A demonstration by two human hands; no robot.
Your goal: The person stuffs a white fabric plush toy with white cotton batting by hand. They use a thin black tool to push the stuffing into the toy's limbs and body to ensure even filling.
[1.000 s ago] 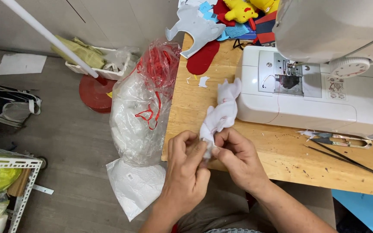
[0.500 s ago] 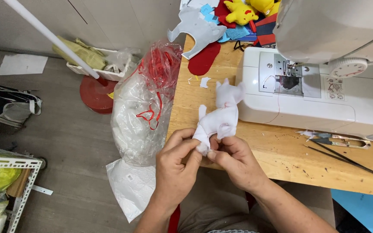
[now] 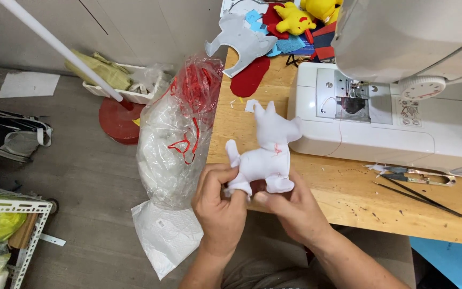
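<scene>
Head view: white stuffed animal (image 3: 267, 152) now puffed out (formerly limp), both hands gripping.

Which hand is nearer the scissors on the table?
Right. The right hand sits just left of the scissors; the left hand is farther left, beyond the white toy.

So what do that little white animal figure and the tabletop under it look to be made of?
The small white animal-shaped toy, held by both the left hand and the right hand, looks like soft matte fabric: puckered seams, red thread marks, plump stuffed legs. The light brown tabletop looks like wood with a smooth, faintly glossy finish: visible grain, though possibly laminate.
</scene>
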